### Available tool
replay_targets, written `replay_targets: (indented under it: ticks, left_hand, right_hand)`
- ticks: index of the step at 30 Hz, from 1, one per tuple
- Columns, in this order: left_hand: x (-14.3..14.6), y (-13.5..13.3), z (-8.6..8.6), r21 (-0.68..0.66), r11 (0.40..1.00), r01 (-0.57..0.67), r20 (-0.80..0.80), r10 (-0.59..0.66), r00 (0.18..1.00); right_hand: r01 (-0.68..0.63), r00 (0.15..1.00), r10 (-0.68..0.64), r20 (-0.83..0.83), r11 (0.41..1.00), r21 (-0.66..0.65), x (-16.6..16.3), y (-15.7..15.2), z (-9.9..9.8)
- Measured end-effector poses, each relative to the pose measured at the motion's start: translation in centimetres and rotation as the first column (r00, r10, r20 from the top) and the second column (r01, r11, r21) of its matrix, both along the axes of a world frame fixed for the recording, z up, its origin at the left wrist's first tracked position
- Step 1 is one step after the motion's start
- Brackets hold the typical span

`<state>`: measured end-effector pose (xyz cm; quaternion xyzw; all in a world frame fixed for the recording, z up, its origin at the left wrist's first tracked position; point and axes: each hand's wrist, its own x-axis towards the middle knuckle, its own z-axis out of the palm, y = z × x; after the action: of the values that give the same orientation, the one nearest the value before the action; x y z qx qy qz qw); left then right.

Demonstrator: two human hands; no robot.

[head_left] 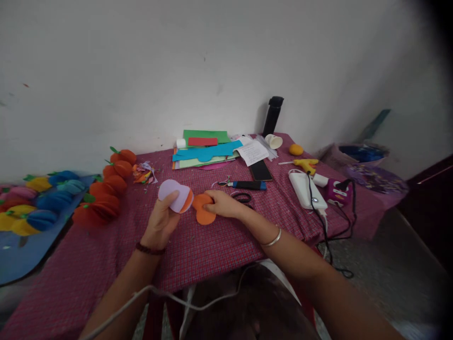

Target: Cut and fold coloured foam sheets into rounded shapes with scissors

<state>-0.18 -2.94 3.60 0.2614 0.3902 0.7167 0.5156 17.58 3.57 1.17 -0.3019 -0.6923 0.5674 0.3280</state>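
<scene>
My left hand [161, 221] is raised over the table and pinches a small stack of round paper pieces [176, 196], pale lilac on top with orange behind. My right hand [221, 204] rests on the red checked tablecloth [212, 245], its fingers closed on orange paper circles [203, 210] that lie flat there. The two stacks almost touch. Black-handled scissors [243, 197] lie just behind my right hand.
Finished orange paper pumpkins [106, 193] stand at the left, with blue and yellow ones [38, 208] on a blue sheet. Coloured paper sheets [205, 148], a black bottle [272, 115], a phone [261, 170], a yellow glue gun [305, 164], a white power bank [306, 189] and cables sit behind and right.
</scene>
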Motion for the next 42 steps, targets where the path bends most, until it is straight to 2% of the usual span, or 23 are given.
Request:
replay_targets:
  ticks: [3,6,7,9,11,13,19,27,30,34,37,42]
  left_hand:
    - [0.3,-0.3,0.1,0.027,1.0,0.008,-0.194,-0.002,0.981]
    - [0.7,-0.4,-0.4,0.006,1.0,-0.011,-0.36,0.012,0.933]
    - [0.8,-0.4,-0.7,-0.004,1.0,-0.02,-0.391,0.016,0.92]
    - [1.0,-0.5,-1.2,-0.02,0.999,-0.043,-0.469,0.028,0.883]
    - [1.2,-0.5,-1.6,-0.021,0.997,-0.075,-0.532,0.053,0.845]
    - [1.4,-0.5,-1.9,-0.012,0.995,-0.101,-0.567,0.077,0.82]
    - [1.8,-0.8,-1.8,0.04,0.993,-0.109,-0.543,0.114,0.832]
    - [-0.4,-0.5,0.6,0.212,0.95,-0.228,-0.332,0.289,0.898]
    - [-1.2,-0.2,0.9,0.194,0.965,-0.178,-0.28,0.228,0.932]
    - [-0.8,0.0,0.3,0.068,0.997,0.024,-0.307,-0.002,0.952]
    - [0.1,0.0,-0.6,-0.043,0.989,0.138,-0.352,-0.144,0.925]
    - [0.5,0.2,-1.7,-0.098,0.983,0.157,-0.403,-0.183,0.897]
  right_hand:
    - [-0.127,0.992,0.125,0.023,0.983,0.133,0.0,-1.0,0.8]
    - [-0.246,0.957,0.263,-0.121,0.959,0.139,-0.2,-1.4,1.1]
    - [-0.24,0.952,0.256,-0.17,0.965,0.11,-0.3,-1.4,1.0]
    - [-0.148,0.966,0.159,-0.202,0.987,0.071,-0.6,-1.2,0.6]
    - [-0.047,0.985,0.057,-0.163,0.997,0.065,-1.0,-1.0,0.1]
    - [-0.029,0.993,0.035,-0.116,0.998,0.054,-1.2,-0.9,-0.3]
    - [-0.014,0.996,0.016,-0.084,1.0,0.018,-1.4,-1.2,-0.1]
    - [0.013,0.995,-0.016,-0.099,0.999,-0.03,-1.2,-0.9,-0.2]
    - [0.02,0.99,-0.03,-0.138,0.997,-0.075,-1.3,-0.7,-0.4]
    - [0.027,0.98,-0.052,-0.192,0.991,-0.128,-1.3,-0.6,-0.4]
    - [0.023,0.975,-0.056,-0.215,0.988,-0.151,-1.3,-0.6,-0.3]
    - [0.021,0.975,-0.053,-0.215,0.989,-0.148,-1.3,-0.8,-0.3]
